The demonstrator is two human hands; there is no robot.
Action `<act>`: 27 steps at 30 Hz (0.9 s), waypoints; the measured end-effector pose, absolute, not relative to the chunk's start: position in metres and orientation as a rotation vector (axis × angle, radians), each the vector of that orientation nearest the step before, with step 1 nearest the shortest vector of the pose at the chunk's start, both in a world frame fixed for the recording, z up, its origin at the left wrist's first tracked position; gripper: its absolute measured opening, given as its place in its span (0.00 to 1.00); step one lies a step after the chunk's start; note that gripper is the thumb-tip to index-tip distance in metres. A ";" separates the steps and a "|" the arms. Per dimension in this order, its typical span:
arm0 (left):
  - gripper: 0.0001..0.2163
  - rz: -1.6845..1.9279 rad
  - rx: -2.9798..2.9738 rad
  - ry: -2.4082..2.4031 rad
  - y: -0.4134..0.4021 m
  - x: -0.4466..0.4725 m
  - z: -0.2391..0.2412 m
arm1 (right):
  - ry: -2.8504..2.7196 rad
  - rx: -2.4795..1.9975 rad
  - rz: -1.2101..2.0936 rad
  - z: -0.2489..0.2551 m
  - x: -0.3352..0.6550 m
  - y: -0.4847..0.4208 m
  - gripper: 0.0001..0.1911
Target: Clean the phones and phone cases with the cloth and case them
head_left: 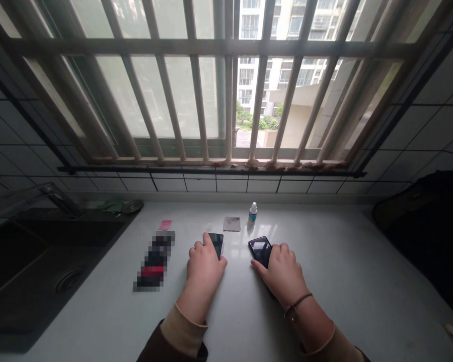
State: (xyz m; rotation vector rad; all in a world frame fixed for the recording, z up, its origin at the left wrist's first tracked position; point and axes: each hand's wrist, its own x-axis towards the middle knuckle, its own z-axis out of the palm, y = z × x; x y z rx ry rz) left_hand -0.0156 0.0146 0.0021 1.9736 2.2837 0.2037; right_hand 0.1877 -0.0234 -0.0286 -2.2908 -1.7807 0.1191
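Two dark phones lie flat on the pale counter (pixel 347 261). My left hand (pixel 203 265) rests on top of the left phone (pixel 216 242), covering its near end, fingers curled over it. My right hand (pixel 283 271) lies over the near end of the right phone (pixel 260 249), thumb along its left side. Both phones stay on the counter. Behind them sit a small grey cloth (pixel 232 224) and a little white dropper bottle with a blue label (pixel 252 213).
A dark sink (pixel 30 261) with a tap (pixel 58 197) fills the left. A blurred dark packet (pixel 154 261) and a pink slip (pixel 165 224) lie left of my hands. A black bag (pixel 430 226) sits at the right. A barred window rises behind.
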 end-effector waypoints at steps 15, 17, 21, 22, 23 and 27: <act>0.27 0.876 1.572 1.581 -0.001 0.007 -0.001 | -1.174 -1.087 1.641 -0.003 0.152 -0.043 0.36; 0.25 0.947 1.662 1.577 -0.006 0.011 0.000 | -1.027 -1.021 1.710 0.004 0.147 -0.047 0.36; 0.22 1.022 1.757 1.481 -0.009 0.015 0.001 | -0.843 -0.999 1.689 0.009 0.146 -0.048 0.37; 0.21 1.030 1.794 1.457 -0.010 0.015 0.000 | -0.823 -1.007 1.674 0.008 0.146 -0.047 0.37; 0.21 1.035 1.840 1.435 -0.010 0.016 0.000 | -0.813 -1.015 1.659 0.007 0.147 -0.046 0.36; 0.20 1.052 2.020 1.362 -0.013 0.014 0.005 | -0.742 -0.982 1.651 0.002 0.150 -0.041 0.34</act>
